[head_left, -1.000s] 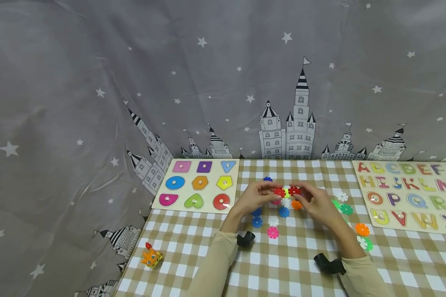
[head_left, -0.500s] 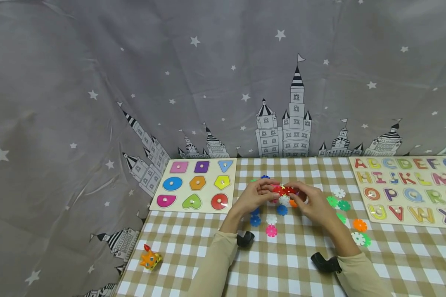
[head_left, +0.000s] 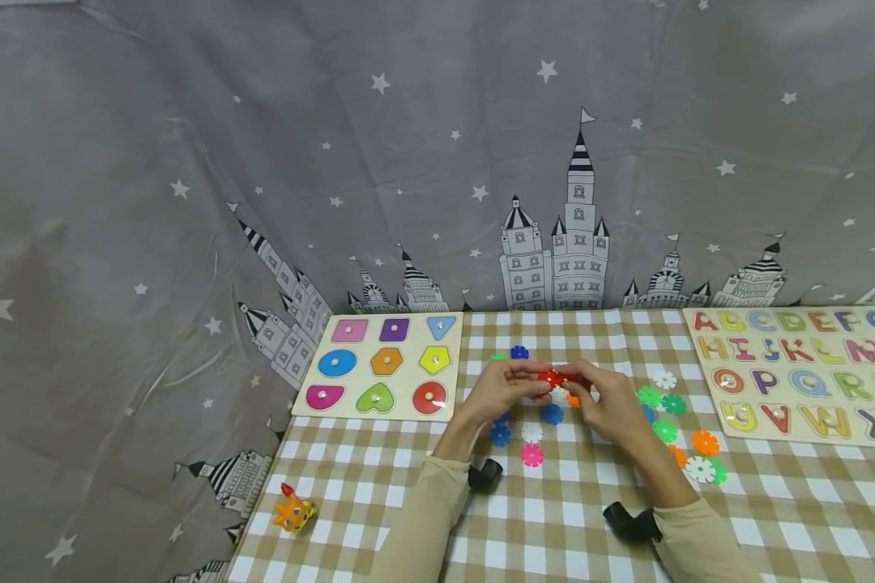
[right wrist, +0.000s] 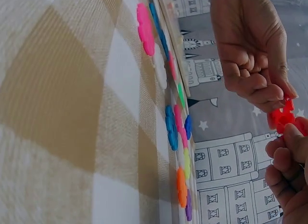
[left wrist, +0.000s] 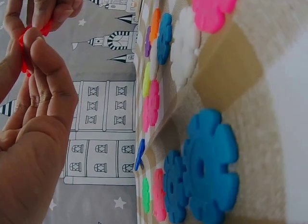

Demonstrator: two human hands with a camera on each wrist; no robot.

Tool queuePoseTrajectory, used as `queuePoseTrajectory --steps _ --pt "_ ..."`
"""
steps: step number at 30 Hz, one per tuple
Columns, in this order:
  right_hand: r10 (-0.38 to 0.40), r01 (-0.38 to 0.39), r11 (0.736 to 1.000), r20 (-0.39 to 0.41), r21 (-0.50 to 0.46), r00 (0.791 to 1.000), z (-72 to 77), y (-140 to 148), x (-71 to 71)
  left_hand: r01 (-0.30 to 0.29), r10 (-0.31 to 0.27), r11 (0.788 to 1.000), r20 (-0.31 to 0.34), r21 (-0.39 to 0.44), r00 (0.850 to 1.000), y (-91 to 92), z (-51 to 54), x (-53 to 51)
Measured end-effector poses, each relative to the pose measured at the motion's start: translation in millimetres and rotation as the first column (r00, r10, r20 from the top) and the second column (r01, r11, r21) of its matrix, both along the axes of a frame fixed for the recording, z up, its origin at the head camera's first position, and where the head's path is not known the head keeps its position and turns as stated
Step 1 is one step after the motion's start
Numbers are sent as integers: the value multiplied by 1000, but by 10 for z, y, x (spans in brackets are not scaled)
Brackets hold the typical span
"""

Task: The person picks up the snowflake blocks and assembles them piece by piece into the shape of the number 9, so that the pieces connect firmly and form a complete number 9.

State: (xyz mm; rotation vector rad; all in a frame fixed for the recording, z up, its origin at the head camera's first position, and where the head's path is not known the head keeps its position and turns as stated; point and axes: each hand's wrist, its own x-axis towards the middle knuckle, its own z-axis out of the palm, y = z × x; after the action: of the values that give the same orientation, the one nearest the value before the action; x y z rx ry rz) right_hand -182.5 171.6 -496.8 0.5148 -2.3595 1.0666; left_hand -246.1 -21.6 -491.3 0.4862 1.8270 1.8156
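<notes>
Both hands meet above the far middle of the table. My left hand (head_left: 497,394) pinches a red notched plastic disc (head_left: 552,378) between thumb and fingers. From the other side, my right hand (head_left: 614,406) pinches a second red disc (right wrist: 301,125), mostly covered by its fingertips. In the right wrist view the two red pieces touch or nearly touch; whether they interlock cannot be told. Beneath the hands lie a blue disc (head_left: 552,414), a white disc (head_left: 532,431) and a pink disc (head_left: 531,455). Another blue disc (left wrist: 211,166) shows large in the left wrist view.
Several loose discs, among them a green disc (head_left: 674,404) and an orange disc (head_left: 705,443), lie right of the hands. A shape puzzle board (head_left: 401,415) stands left, a letter board (head_left: 766,433) right. An orange toy figure (head_left: 293,510) sits near the left edge of the checked cloth (head_left: 364,478).
The two red discs, apart one second ago, have come together as my right hand moved left toward my left hand. The head view has shifted slightly.
</notes>
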Motion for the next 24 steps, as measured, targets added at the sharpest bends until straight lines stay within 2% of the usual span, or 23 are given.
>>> queuePoseTrajectory --steps 8,15,20,24 --pt "-3 3 1000 -25 -4 1000 5 30 -25 43 -43 999 -13 8 999 32 27 -2" --pt "2 1 998 38 -60 999 -20 27 -28 48 -52 995 -42 -86 998 -5 32 0" --pt "-9 14 997 73 -74 997 -24 -1 -15 58 -61 997 -66 -49 996 -2 20 11" --pt "-1 7 996 66 -88 998 -23 8 -28 45 -47 998 -71 -35 996 11 25 6"
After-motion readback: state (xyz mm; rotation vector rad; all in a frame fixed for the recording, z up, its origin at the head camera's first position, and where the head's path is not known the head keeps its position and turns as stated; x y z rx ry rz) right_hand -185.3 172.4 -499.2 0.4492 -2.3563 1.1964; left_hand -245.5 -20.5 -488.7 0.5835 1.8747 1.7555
